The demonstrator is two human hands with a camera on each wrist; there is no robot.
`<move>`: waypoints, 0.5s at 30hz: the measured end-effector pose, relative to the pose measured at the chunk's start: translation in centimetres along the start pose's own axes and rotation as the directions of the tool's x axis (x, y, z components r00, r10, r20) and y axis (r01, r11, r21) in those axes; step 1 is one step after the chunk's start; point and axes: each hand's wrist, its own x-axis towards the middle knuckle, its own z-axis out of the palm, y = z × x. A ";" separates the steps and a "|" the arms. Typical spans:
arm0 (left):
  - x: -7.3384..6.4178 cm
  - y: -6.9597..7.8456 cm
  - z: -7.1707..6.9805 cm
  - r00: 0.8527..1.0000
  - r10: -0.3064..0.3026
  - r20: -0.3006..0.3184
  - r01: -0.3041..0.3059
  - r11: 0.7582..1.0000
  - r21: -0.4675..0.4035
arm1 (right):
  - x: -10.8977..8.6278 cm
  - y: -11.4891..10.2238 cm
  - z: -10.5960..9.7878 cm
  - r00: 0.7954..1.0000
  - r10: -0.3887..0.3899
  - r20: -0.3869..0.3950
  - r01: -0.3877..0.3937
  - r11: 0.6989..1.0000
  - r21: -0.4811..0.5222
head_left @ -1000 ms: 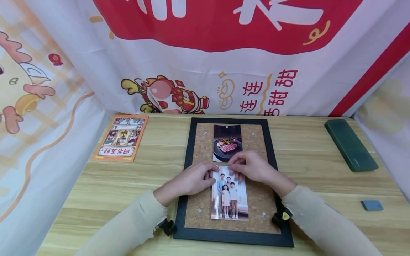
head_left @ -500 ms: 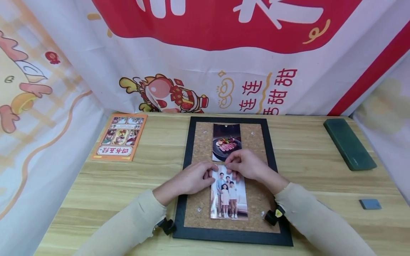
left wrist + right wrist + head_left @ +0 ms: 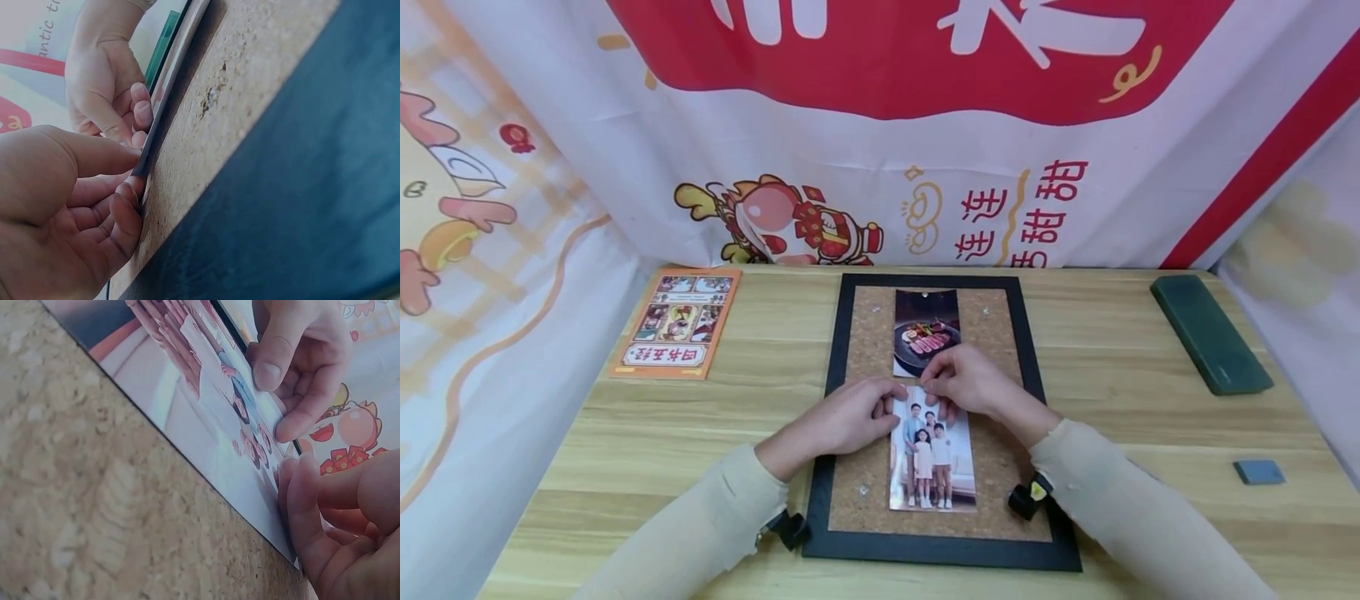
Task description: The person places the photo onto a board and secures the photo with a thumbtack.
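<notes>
A glossy family photo (image 3: 925, 467) lies on a black-framed cork board (image 3: 850, 517) in the head view. My left hand (image 3: 857, 414) pinches its upper left edge; thumb and fingers meet around that edge in the left wrist view. My right hand (image 3: 973, 383) is at the middle of the photo's top edge, thumb and forefinger pinched together, other fingers over the print. Whatever sits between those fingertips is hidden, and I cannot tell what it is. Just above, a photo of a steak plate (image 3: 925, 329) hangs from a small pin (image 3: 926, 295) at its top.
Small clear pins stand in the cork, such as an upper left pin (image 3: 876, 309) and a lower left pin (image 3: 863, 490). An orange booklet (image 3: 677, 325) lies at left. On the right are a dark green case (image 3: 1210, 333) and a small blue-grey block (image 3: 1259, 472).
My right forearm and wrist have shifted slightly left, while its fingertips stay at the photo's top edge. My left hand keeps its pinch. The whole head view has drifted a little.
</notes>
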 end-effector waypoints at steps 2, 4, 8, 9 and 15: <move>0.2 -0.8 0.4 0.999 0.031 -0.012 -0.031 0.999 0.012 | 0.1 0.0 0.0 1.000 -0.003 0.001 0.003 1.000 -0.006; 0.2 -1.1 0.5 0.999 0.050 -0.017 -0.050 0.999 0.019 | 0.1 -0.1 -0.1 1.000 0.001 0.003 -0.001 1.000 -0.010; 0.1 -0.6 0.2 0.999 0.035 -0.005 -0.035 0.999 -0.006 | 0.1 -0.2 -0.1 1.000 0.012 0.010 -0.012 1.000 -0.019; -0.1 0.0 -0.2 1.000 0.015 0.002 -0.014 1.000 -0.017 | 0.1 -0.3 -0.1 1.000 0.014 0.012 -0.014 1.000 -0.023; 0.0 0.7 -0.3 1.000 -0.023 0.006 0.023 1.000 0.009 | 0.1 -0.5 -0.1 1.000 0.021 0.020 -0.020 0.999 -0.043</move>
